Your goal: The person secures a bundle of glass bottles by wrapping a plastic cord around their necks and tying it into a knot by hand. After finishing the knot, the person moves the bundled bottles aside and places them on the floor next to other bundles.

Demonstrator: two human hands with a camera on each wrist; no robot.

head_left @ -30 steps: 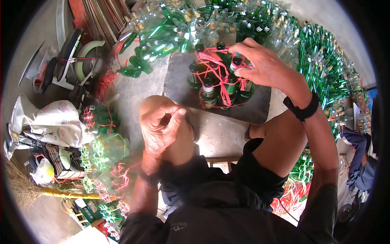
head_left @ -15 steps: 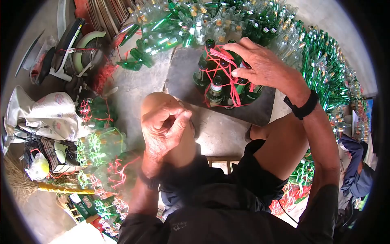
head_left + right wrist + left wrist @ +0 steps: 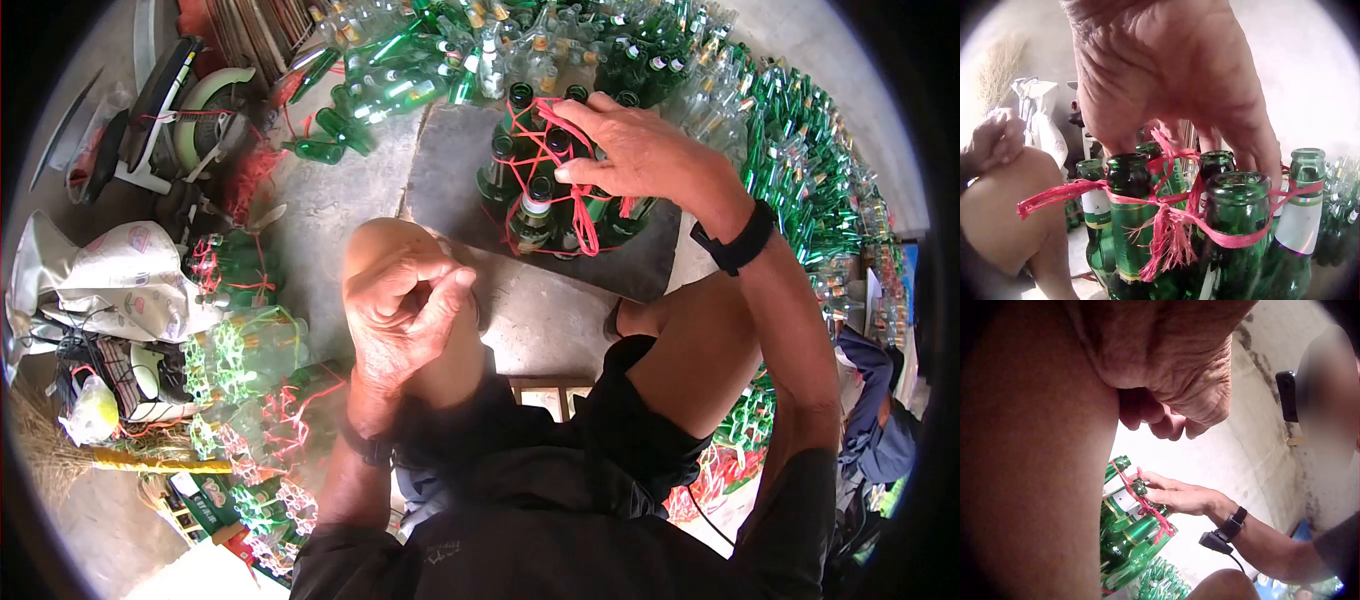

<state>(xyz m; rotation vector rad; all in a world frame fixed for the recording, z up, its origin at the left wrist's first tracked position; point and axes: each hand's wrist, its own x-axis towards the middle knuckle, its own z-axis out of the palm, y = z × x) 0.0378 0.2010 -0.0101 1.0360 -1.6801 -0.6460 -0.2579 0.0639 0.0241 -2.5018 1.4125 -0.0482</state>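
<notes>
Green glass bottles (image 3: 532, 222) stand upright in a bundle, with red plastic string (image 3: 585, 222) looped round their necks. My right hand (image 3: 652, 152) reaches over the bundle's far right side, its thumb and fingers bent round the necks. The right wrist view shows the fingers (image 3: 1259, 147) down behind the front necks; their tips are partly hidden. Knotted string (image 3: 1169, 228) with frayed ends hangs between two bottles. My left hand (image 3: 405, 315) rests on the left knee (image 3: 385, 240), loosely curled and holding nothing.
The bundle is on a dark board (image 3: 445, 170) on the concrete floor. Many loose green and clear bottles (image 3: 410, 95) lie beyond it and along the right. At left are a pale sack (image 3: 130, 275) and more tied bottles (image 3: 245, 265).
The bundle has shifted to the right on the board and turned slightly, with my right hand staying at its necks. My left hand has stayed on the knee.
</notes>
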